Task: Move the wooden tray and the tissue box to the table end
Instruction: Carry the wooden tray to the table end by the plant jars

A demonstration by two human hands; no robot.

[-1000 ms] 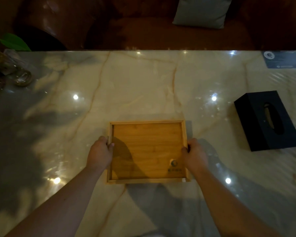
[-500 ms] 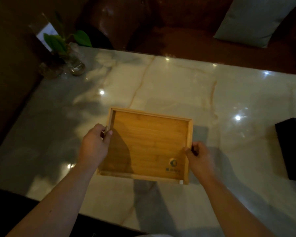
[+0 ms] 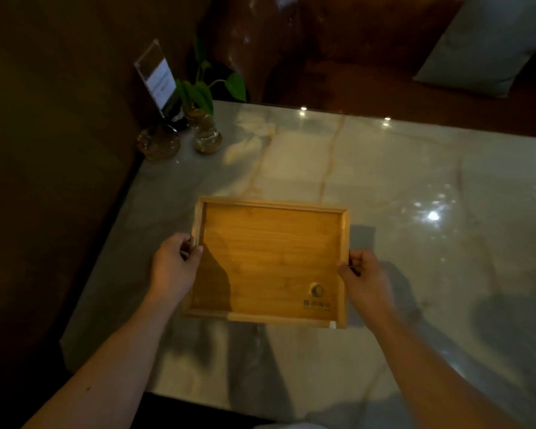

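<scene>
my two forearms are reaching in from the near edge of the marble table (image 3: pixel 384 181), one on each side of the wooden tray (image 3: pixel 270 261). my left hand (image 3: pixel 172 267) is clamping the tray's left rim, thumb lying over the top of the rim and fingers wrapping around the outside. my right hand (image 3: pixel 365 281) is clamping the right rim the same way, thumb tip pressing on the rim's top and fingers curling outside it. i am holding the tray level, open side up and with nothing lying in it, over the left half of the table, nearer the near edge than the far one; whether its underside is touching the marble or hanging just above it i cannot tell. a small round logo (image 3: pixel 316 289) with a line of print under it is showing in the tray's near right corner, and my left hand is casting a dark shadow across the tray's near left part. the tissue box is not showing anywhere in this view. farther off, at the table's far left corner, a round glass vase (image 3: pixel 158 144) is standing beside a second glass vase (image 3: pixel 207 136) that is carrying a green leafy plant (image 3: pixel 205 88), and a clear acrylic sign holder (image 3: pixel 157 75) is standing tilted just behind them. beyond the far edge, a brown leather seat (image 3: pixel 338 57) is carrying a pale cushion (image 3: pixel 483 41) at the upper right.
</scene>
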